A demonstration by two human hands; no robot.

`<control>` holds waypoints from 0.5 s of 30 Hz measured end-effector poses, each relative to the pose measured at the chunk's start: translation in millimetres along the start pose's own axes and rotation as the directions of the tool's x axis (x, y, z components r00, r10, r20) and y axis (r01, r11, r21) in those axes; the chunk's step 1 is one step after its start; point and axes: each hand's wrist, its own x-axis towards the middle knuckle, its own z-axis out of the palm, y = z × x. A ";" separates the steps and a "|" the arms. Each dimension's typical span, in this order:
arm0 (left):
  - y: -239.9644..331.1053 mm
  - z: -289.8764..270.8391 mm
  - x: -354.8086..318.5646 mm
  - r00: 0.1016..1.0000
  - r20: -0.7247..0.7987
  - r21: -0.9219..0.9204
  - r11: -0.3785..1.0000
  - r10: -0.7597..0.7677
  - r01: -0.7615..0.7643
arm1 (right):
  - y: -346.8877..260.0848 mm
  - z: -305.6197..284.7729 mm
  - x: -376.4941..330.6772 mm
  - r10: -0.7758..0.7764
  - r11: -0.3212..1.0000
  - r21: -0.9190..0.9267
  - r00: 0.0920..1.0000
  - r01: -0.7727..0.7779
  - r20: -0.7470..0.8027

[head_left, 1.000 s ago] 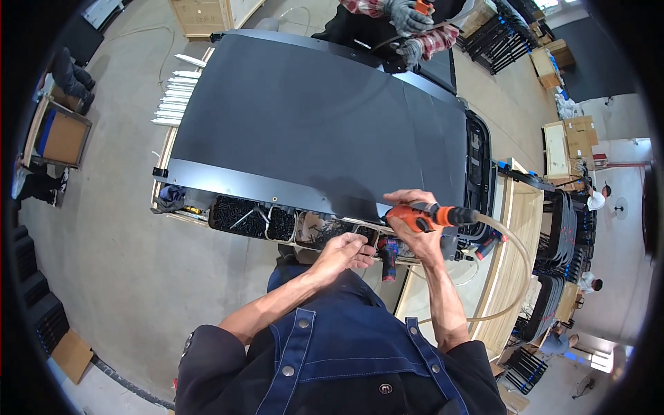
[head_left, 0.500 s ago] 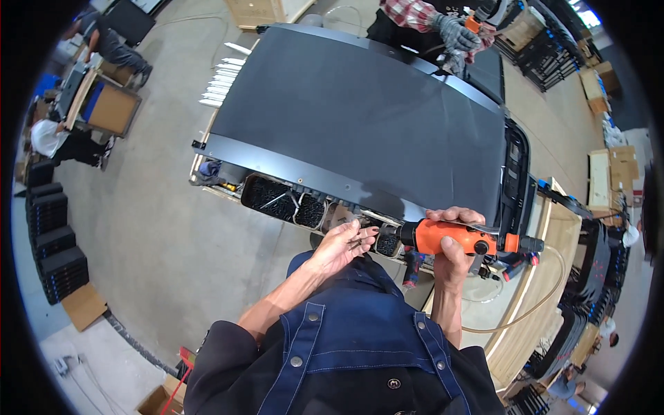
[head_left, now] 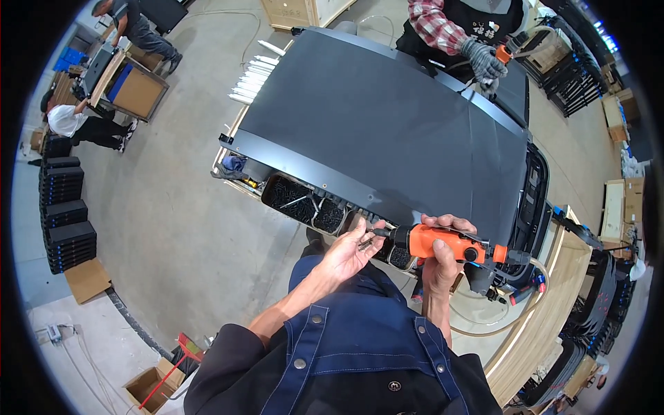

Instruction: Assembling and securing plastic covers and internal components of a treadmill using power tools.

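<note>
My right hand grips an orange air screwdriver, held level with its dark nose toward the left. At the tip of that nose my left hand has its fingers curled together, with small dark screws between them; how many is too small to tell. Just beyond both hands is the near edge of a large dark grey panel with a lighter metal rim. Beneath this edge, an open bin holds loose black screws, and a smaller bin of them sits below the screwdriver.
Across the panel a co-worker's gloved hand holds another orange tool. White strips stick out at the panel's far left. A hose loops from my screwdriver beside a wooden crate. Two people stand by a cart.
The screwdriver's tip has come in to my left fingertips, where a gap showed before. My view has shifted, so the panel and bins appear farther right.
</note>
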 end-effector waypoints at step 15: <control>101.7 -26.6 20.4 0.994 0.046 -0.088 0.991 -0.097 0.101 | 64.2 119.3 7.4 -0.139 0.906 -0.366 0.967 0.211 0.214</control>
